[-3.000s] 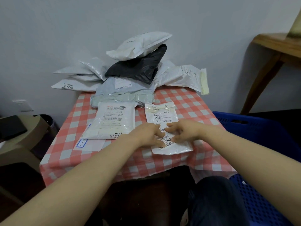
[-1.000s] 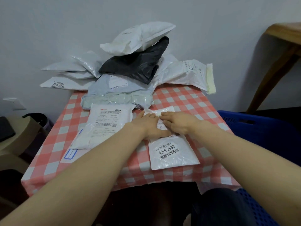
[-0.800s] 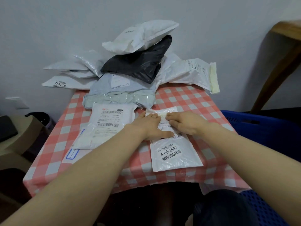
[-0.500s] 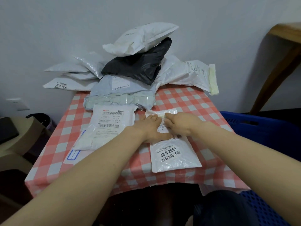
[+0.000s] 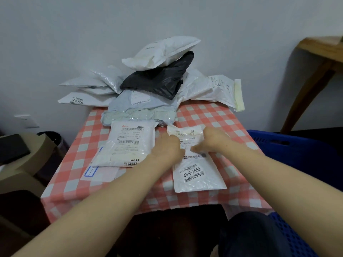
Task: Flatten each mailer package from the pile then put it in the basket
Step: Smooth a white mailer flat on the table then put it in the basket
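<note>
I see the left hand [image 5: 168, 145] and the right hand [image 5: 213, 140] side by side. Both press down on the far half of a small white mailer [image 5: 197, 176]. It lies flat on the desk [image 5: 219, 115], which has a red and white checked cloth. Its near end shows a label with big black numbers. Just to the left lies a second white mailer [image 5: 130, 145], on top of a sheet of paper [image 5: 100, 171]. At the back is the pile [image 5: 144, 108], with a black mailer [image 5: 159, 78] and a puffy white mailer [image 5: 161, 51] on top. The blue basket [image 5: 289, 147] stands right of the desk.
</note>
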A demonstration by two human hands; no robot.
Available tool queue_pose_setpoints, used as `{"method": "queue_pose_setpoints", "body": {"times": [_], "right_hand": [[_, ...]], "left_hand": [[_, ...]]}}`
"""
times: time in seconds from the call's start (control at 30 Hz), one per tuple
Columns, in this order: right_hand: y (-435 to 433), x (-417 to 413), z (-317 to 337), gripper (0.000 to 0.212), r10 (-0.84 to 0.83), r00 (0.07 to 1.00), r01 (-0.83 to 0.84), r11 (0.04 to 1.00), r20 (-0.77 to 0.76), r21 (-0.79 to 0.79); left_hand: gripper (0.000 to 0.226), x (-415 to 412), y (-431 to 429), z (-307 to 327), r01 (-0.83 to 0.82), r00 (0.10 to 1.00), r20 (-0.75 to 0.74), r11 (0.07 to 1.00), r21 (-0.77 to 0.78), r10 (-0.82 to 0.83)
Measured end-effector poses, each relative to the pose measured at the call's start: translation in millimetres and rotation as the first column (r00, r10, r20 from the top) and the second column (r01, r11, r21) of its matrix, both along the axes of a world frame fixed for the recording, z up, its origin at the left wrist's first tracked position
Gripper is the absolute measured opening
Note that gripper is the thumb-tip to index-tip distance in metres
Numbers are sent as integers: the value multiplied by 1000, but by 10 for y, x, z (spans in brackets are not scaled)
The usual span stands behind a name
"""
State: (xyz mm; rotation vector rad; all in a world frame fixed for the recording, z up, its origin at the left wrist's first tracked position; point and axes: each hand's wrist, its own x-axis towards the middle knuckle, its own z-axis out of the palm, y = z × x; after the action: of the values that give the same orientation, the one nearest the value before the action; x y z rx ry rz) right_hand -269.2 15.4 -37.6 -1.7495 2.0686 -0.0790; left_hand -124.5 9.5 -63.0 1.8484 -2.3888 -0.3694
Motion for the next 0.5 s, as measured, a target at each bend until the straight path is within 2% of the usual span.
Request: {"method": "queue_pose_setpoints", "body": {"times": [0.1, 0.17, 0.2, 0.23, 0.3, 0.33, 0.4, 0.43, 0.5], "right_hand": [[52, 75, 16, 40, -53, 999, 53, 998, 12, 21], [44, 89, -19, 37, -131, 968, 135, 991, 213, -3], [30, 82, -40, 35, -178, 916, 196, 980, 360, -13], [35, 71, -42, 36, -215, 838, 261, 965, 502, -21], [60, 41, 6, 48, -268, 650, 355, 934, 711, 28], [66, 16, 29, 48, -270, 562, 359, 931, 782, 64], [85, -15, 65, 38, -245, 443, 293, 949, 862, 119], [94, -21, 77, 35, -230, 428, 258, 958, 874, 125], [118, -15, 83, 33, -196, 465, 233, 968, 863, 94]], "left_hand": [[31, 23, 107, 16, -46, 987, -149, 997, 67, 55], [34, 38, 146, 54, -92, 939, -322, 991, 100, 120], [38, 53, 139, 69, -137, 889, -419, 981, 136, 182], [40, 70, 123, 85, -191, 798, -535, 958, 212, 277], [40, 106, 107, 141, -225, 533, -703, 880, 419, 471], [39, 119, 105, 173, -209, 435, -733, 851, 482, 523], [34, 126, 126, 230, -180, 362, -756, 837, 517, 545], [31, 119, 139, 258, -176, 344, -768, 840, 513, 541], [22, 99, 169, 309, -174, 320, -794, 856, 486, 516]]}}
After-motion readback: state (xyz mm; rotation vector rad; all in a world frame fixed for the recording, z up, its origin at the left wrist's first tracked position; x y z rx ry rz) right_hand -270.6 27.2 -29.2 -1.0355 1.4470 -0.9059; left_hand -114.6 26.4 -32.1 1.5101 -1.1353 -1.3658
